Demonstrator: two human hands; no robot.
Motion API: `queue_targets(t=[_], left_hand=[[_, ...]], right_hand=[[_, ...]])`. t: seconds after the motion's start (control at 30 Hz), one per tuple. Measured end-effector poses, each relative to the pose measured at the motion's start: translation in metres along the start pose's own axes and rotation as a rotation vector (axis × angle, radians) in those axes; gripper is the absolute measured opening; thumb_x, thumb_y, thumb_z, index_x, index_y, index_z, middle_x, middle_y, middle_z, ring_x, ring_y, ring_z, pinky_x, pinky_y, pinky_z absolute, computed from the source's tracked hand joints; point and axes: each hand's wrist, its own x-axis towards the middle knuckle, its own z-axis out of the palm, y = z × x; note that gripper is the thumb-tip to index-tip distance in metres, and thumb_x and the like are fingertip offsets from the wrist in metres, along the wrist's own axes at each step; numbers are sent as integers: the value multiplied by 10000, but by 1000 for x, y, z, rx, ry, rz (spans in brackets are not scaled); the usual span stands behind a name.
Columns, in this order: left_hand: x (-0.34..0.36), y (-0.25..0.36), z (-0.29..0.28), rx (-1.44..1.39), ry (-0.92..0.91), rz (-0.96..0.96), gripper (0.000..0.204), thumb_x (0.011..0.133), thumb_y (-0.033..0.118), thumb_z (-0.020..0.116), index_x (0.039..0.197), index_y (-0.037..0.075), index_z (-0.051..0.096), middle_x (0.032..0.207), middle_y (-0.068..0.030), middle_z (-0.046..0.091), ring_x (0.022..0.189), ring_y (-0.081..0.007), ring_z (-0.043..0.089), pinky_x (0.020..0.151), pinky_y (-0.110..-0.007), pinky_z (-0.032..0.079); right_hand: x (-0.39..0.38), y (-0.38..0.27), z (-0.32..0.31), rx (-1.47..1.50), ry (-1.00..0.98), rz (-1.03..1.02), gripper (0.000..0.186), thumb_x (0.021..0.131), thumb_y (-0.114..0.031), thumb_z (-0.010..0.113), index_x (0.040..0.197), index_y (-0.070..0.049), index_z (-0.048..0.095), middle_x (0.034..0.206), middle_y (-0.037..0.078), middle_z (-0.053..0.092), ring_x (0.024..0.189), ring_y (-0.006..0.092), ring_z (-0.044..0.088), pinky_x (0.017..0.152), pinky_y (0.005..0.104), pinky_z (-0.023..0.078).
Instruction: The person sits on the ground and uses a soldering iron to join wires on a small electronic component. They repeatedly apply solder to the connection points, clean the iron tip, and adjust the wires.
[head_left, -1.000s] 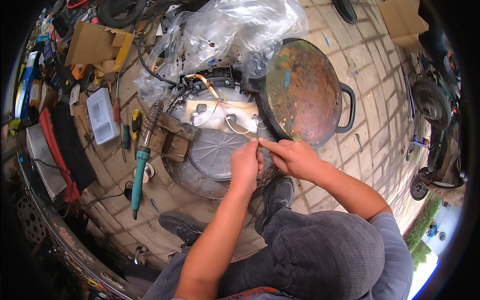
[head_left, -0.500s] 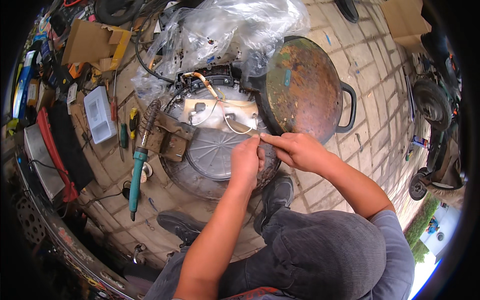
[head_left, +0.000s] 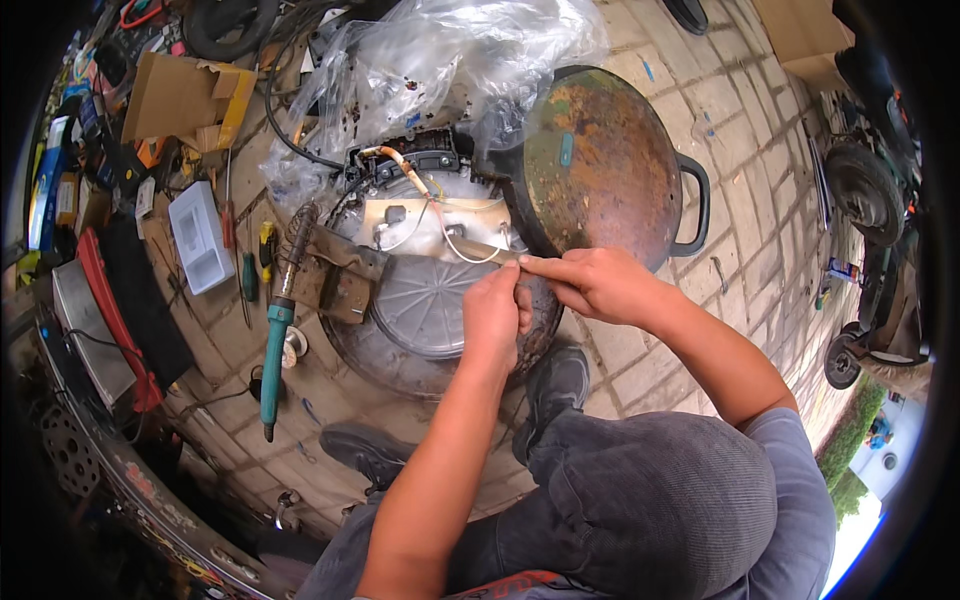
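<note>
My left hand (head_left: 493, 305) pinches the thin white wire (head_left: 468, 257) near its end, fingers curled. Against its fingertips, my right hand (head_left: 605, 285) has its index finger stretched forward and the other fingers bent; anything it grips is too small to make out. The wire loops from a sheathed lead (head_left: 405, 170) over white fluffy insulation (head_left: 455, 218) in an opened round appliance base (head_left: 375, 360). A ribbed grey metal disc (head_left: 430, 305) forms its near part. A brown metal bracket (head_left: 345, 280) stands at its left side.
A teal-handled soldering iron (head_left: 273, 370) leans by the bracket, near a solder spool (head_left: 295, 345). At the right lies a rusty round pan-like part (head_left: 605, 165) with a black handle. Crumpled clear plastic (head_left: 450, 60) lies behind. Screwdrivers (head_left: 249, 275) and a clear tray (head_left: 200, 238) sit left.
The view has shifted slightly. Both hands stay together at the wire's end, with only a slight change in the right fingers.
</note>
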Motion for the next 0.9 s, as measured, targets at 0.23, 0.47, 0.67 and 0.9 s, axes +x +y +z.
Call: queue_targets(t=[0.23, 0.47, 0.67, 0.9], left_hand=[[-14, -6, 0, 104, -39, -21, 327, 1024, 272, 518, 1037, -30, 644, 628, -24, 508, 504, -121, 453, 454, -265, 342], [-30, -21, -23, 115, -1, -68, 346, 1029, 272, 513, 1055, -49, 639, 633, -17, 495, 513, -118, 438, 463, -262, 343], [-31, -12, -27, 112, 12, -62, 364, 1030, 275, 512, 1086, -63, 633, 641, -14, 491, 516, -112, 421, 474, -262, 331], [-30, -7, -34, 79, 12, -53, 365, 1020, 271, 533, 1118, -68, 626, 645, -12, 493, 522, -107, 421, 480, -263, 331]], right_hand=[[3, 0, -9, -98, -32, 33, 453, 886, -188, 630, 1331, -267, 615, 794, 92, 646, 709, 330, 652, 602, 465, 504], [-3, 0, -12, -165, -43, 61, 453, 888, -203, 614, 1329, -310, 617, 778, 67, 633, 700, 310, 648, 575, 453, 484], [4, -1, -16, -190, -55, 38, 451, 883, -215, 622, 1322, -319, 619, 781, 66, 636, 687, 313, 650, 572, 442, 495], [6, -1, -18, -192, -59, 20, 457, 882, -232, 639, 1331, -319, 614, 787, 76, 640, 696, 320, 651, 584, 446, 505]])
